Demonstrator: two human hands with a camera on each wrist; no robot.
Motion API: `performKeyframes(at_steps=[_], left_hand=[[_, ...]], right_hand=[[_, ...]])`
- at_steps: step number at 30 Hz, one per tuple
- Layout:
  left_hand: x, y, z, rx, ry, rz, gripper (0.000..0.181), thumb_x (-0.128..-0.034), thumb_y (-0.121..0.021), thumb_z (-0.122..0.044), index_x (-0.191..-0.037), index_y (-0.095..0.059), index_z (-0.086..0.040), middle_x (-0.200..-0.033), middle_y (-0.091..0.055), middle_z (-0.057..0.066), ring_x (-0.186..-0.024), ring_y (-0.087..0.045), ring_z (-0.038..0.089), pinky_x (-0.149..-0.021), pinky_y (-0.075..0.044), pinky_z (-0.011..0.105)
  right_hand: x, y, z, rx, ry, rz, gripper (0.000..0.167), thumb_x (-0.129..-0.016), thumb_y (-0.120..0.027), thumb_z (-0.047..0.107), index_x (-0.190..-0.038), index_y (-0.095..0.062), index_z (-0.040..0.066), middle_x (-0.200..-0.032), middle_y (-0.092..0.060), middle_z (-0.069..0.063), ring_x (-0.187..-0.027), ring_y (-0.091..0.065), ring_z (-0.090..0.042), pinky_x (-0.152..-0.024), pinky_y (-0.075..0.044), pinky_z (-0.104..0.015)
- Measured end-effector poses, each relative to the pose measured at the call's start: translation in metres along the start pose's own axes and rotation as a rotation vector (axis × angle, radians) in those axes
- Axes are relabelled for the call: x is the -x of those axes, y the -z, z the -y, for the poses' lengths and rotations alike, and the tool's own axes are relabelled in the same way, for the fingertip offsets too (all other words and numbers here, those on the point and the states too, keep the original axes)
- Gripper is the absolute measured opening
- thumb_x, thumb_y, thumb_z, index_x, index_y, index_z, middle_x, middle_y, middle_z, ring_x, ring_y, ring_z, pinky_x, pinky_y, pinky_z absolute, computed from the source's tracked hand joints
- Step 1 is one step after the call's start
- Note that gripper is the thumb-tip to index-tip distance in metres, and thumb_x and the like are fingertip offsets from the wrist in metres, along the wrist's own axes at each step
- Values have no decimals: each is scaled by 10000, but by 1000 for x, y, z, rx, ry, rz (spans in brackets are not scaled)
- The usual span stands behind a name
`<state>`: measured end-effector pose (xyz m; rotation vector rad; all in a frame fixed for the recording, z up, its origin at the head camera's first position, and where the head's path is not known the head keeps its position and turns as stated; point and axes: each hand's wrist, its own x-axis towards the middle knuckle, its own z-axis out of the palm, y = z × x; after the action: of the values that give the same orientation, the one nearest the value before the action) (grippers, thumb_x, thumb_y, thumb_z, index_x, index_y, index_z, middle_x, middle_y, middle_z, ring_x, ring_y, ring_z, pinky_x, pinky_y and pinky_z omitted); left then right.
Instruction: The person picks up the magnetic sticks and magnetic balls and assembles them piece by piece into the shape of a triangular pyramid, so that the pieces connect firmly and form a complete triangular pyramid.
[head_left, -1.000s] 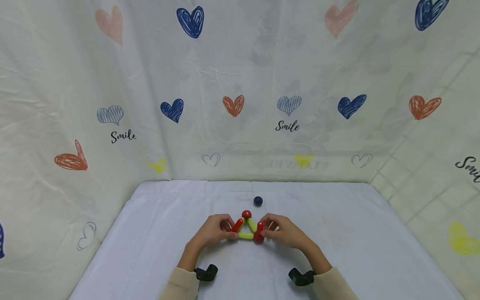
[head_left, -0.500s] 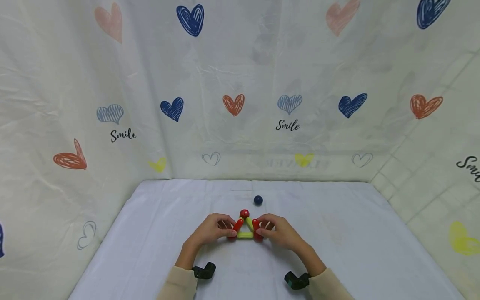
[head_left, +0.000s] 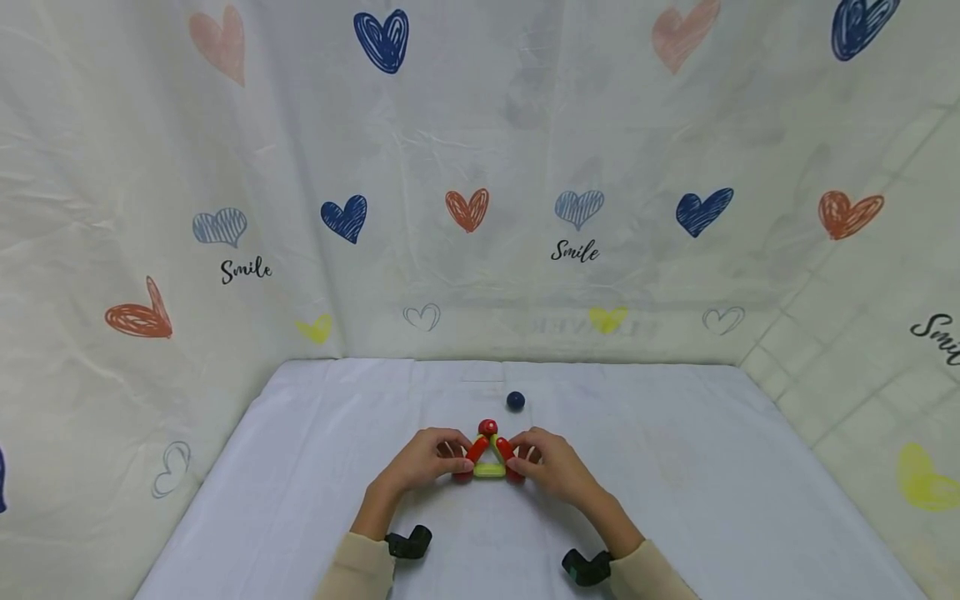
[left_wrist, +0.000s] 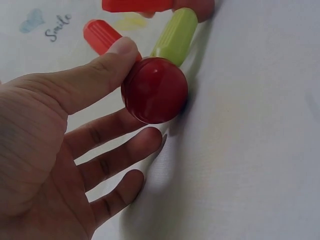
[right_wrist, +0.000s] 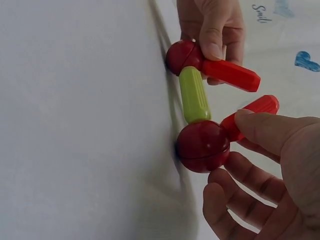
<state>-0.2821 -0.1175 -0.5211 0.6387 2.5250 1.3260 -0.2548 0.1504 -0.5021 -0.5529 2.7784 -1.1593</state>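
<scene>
A triangle of yellow-green magnetic rods [head_left: 490, 471] lies on the white cloth, with red balls at its corners; the far red ball [head_left: 487, 427] is plain in the head view. My left hand [head_left: 427, 458] pinches a left red rod [head_left: 477, 449] that rises from the left red ball [left_wrist: 156, 91]. At the right corner, my right hand [head_left: 555, 467] pinches a right red rod [head_left: 504, 448] close to the right red ball [right_wrist: 202, 146]. Both red rods slant up and inward, their upper ends apart. Some lower fingers of each hand are spread near the balls.
A dark blue ball [head_left: 515, 401] sits on the white-covered table [head_left: 675, 467] beyond the triangle. A white curtain [head_left: 480, 283] with printed hearts stands behind and at both sides. Each wrist wears a black camera mount.
My right hand has shifted left, and its red rod has gone from nearly upright to leaning inward. The triangle has moved slightly left. My left hand keeps its grip on its rod.
</scene>
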Motion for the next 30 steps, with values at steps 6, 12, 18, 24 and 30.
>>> performKeyframes(at_steps=[6, 12, 18, 24, 30], left_hand=[[1, 0, 0, -9, 7, -4, 118, -911, -781, -316, -1017, -740, -285, -918, -669, -49, -859, -593, 162, -750, -496, 298], [2, 0, 1, -11, 8, -4, 121, -918, -773, -321, -1027, -732, -288, -928, -672, -53, -871, -600, 158, -765, -497, 304], [2, 1, 2, -15, 12, -3, 146, -904, -789, -320, -1028, -726, -276, -936, -672, -45, -864, -603, 156, -756, -499, 297], [2, 1, 1, -21, 25, 9, 290, -826, -865, -295, -1070, -712, -261, -953, -671, -27, -871, -600, 163, -760, -498, 306], [2, 1, 1, -19, 35, 10, 381, -809, -879, -279, -1145, -702, -245, -972, -683, -26, -883, -604, 164, -772, -504, 312]], right_hand=[[0, -3, 2, 17, 14, -15, 218, -933, -751, 243, -1134, -727, 160, -906, -632, 49, -775, -567, -111, -641, -472, -217], [0, -5, 5, 17, -12, -21, 200, -929, -756, 243, -1110, -728, 164, -895, -626, 35, -769, -563, -126, -626, -460, -219], [0, -4, 6, 13, -19, -10, 199, -926, -760, 229, -1111, -725, 162, -902, -625, 28, -769, -565, -132, -626, -459, -221], [0, 0, 2, -18, -20, 37, 181, -924, -758, 174, -1098, -708, 163, -950, -634, 21, -806, -583, -127, -656, -480, -232], [0, 7, -5, -51, -23, 96, 200, -932, -750, 190, -1121, -687, 168, -965, -651, 29, -868, -594, -152, -705, -499, -254]])
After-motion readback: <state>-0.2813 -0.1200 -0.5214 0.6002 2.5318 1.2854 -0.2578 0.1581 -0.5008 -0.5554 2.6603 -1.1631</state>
